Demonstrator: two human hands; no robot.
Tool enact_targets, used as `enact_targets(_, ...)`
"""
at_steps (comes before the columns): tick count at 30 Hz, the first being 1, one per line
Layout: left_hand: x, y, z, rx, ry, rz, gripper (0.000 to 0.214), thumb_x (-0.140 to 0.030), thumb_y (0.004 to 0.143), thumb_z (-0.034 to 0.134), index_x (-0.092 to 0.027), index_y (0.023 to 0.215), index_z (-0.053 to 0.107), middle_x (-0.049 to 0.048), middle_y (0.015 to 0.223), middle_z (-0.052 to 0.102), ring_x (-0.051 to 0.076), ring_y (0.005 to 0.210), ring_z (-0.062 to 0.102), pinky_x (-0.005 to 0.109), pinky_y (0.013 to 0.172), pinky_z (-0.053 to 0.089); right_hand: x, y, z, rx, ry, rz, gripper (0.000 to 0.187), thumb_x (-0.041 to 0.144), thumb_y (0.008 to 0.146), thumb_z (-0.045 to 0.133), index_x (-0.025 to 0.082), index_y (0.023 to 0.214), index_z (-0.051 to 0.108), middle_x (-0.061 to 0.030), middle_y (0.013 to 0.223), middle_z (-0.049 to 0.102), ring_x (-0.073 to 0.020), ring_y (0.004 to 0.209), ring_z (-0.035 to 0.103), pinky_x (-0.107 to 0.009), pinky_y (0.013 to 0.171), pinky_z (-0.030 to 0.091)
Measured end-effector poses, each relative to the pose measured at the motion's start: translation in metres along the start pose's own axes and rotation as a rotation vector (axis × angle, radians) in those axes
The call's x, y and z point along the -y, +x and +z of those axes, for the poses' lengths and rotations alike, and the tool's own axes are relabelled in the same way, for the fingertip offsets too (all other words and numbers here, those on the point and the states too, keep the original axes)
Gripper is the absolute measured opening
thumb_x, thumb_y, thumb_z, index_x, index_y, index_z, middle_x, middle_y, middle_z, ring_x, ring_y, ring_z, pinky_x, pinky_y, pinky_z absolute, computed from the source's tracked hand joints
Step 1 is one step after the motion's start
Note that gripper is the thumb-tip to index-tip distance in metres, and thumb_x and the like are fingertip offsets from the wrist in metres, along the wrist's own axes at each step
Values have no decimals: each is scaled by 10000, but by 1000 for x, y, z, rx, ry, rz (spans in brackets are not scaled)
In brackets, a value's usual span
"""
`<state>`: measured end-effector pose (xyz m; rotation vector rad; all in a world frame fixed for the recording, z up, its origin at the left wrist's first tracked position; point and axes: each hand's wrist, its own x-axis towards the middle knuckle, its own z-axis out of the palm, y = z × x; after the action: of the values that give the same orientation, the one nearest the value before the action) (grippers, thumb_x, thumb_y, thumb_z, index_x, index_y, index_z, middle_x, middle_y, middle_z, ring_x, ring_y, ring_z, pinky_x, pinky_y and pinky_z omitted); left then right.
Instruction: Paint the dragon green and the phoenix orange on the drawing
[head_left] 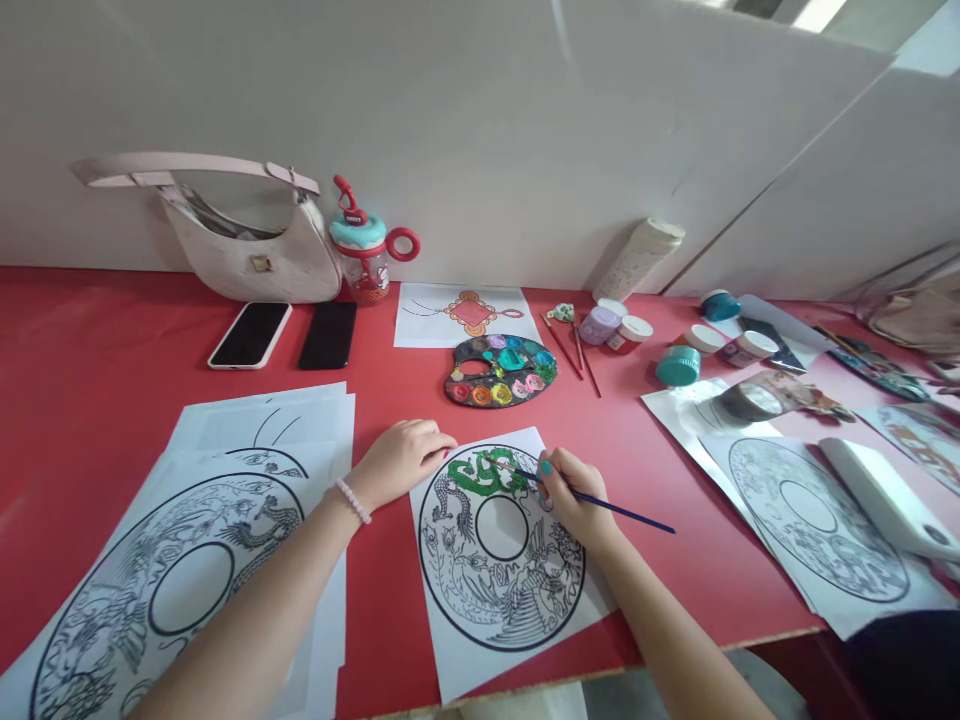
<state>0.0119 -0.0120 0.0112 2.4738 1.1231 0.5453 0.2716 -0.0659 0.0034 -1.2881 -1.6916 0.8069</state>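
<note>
A sheet with a round line drawing of a dragon and a bird point(480, 600) lies in front of me on the red table. Part of the dragon near the top is painted green. My right hand point(574, 495) grips a blue paintbrush point(622, 511), its tip on or just over the green patch. My left hand point(397, 462) rests at the sheet's upper left edge, palm down with the fingers fairly straight. Beyond the sheet sits a black palette point(454, 388) with several paint colours in its wells.
Stacked printed sheets point(322, 560) lie at left. Behind them are two phones point(251, 335), a white handbag point(255, 262) and a drinking cup point(365, 262). Spare brushes point(577, 345), several paint jars point(679, 366) and a white box-shaped object point(885, 495) are to the right.
</note>
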Motion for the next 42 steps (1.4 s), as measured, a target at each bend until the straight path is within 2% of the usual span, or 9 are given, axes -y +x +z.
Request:
enact_targets(9, 3, -1, 2, -3, -3, -3, 177, -166, 907, 508, -218, 985, 658, 12, 880, 664, 159, 835, 620, 308, 763, 470, 2, 1, 1, 29, -28, 0, 337, 351, 906, 416, 217, 612, 323, 25, 524, 442, -93, 489, 386, -237, 496, 334)
enact_targets(24, 1, 0, 1, 4, 32, 7, 181, -170, 903, 495, -217, 971, 656, 16, 863, 657, 156, 818, 618, 297, 751, 474, -3, 0, 1, 17, -26, -17, 319, 326, 896, 412, 217, 614, 312, 35, 532, 403, -91, 485, 357, -237, 490, 309)
enact_targets(28, 2, 0, 1, 4, 27, 5, 175, -159, 896, 508, -217, 971, 656, 14, 864, 658, 159, 821, 618, 302, 755, 473, -2, 1, 1, 63, -71, -29, 302, 328, 894, 412, 216, 628, 325, 27, 552, 430, -92, 499, 371, -236, 501, 320)
enact_targets(32, 2, 0, 1, -8, 18, 7, 184, -164, 900, 499, -223, 969, 659, 12, 865, 661, 153, 824, 619, 293, 760, 472, -1, 1, 0, -6, -69, -19, 330, 346, 902, 390, 216, 610, 311, 32, 528, 406, -89, 476, 355, -235, 482, 311)
enact_targets(36, 2, 0, 2, -21, 17, 12, 184, -177, 900, 499, -224, 963, 665, 10, 843, 662, 150, 796, 617, 286, 748, 470, -2, 1, 0, 32, -46, -8, 328, 363, 898, 417, 211, 613, 361, 26, 536, 452, -91, 489, 387, -233, 492, 329)
enact_targets(39, 3, 0, 3, -31, 12, 18, 182, -165, 888, 512, -226, 957, 670, 7, 843, 666, 149, 800, 621, 280, 746, 470, -4, 2, -2, -51, -3, 26, 355, 386, 893, 434, 212, 594, 359, 34, 506, 440, -87, 465, 387, -230, 475, 327)
enact_targets(42, 4, 0, 3, -41, 8, 26, 181, -159, 885, 514, -225, 945, 672, 3, 839, 665, 145, 798, 622, 273, 743, 472, -9, 6, -6, -258, 39, 65, 377, 407, 883, 461, 212, 574, 370, 32, 495, 457, -93, 475, 413, -238, 503, 350)
